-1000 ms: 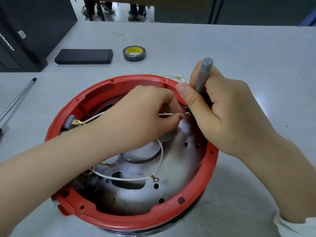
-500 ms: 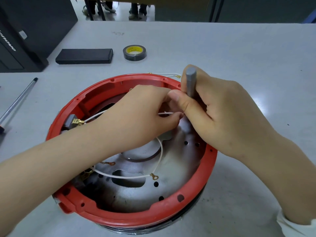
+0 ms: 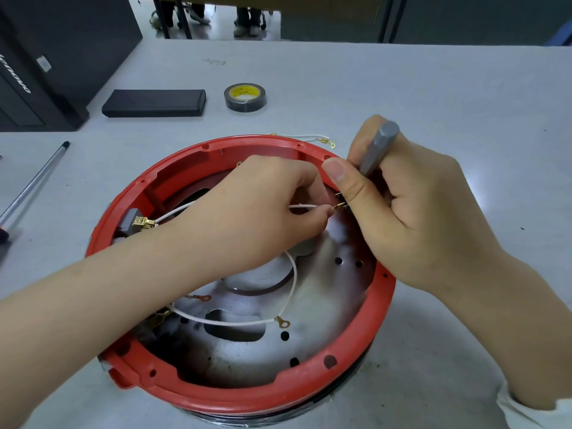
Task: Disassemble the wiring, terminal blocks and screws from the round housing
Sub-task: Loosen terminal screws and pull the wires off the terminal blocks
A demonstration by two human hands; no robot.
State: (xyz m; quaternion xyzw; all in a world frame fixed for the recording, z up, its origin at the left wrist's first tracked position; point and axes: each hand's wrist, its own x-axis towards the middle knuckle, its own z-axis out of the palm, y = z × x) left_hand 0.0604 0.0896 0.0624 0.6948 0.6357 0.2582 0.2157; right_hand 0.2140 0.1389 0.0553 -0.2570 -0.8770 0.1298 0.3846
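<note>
The round red housing (image 3: 235, 397) lies on the table with its metal plate facing up. My left hand (image 3: 257, 209) reaches inside it and pinches a white wire (image 3: 305, 206) by its brass connector at the right inner wall. My right hand (image 3: 402, 209) rests on the right rim, fist closed on a grey tool handle (image 3: 379, 147) that points up and away; its tip is hidden. A grey terminal block (image 3: 131, 222) with brass tabs sits on the left inner wall. Another white wire (image 3: 288, 292) with a ring lug curves over the plate.
A loose white wire (image 3: 312, 138) lies just behind the housing. Farther back are a roll of black tape (image 3: 245, 97) and a flat black case (image 3: 153, 103). A long screwdriver (image 3: 34, 184) lies at the left. A black computer tower (image 3: 40, 63) stands at the far left.
The grey handle in my right hand has swung from upright to leaning right and away. My left hand has kept its pinch on the wire end, whose brass connector now shows.
</note>
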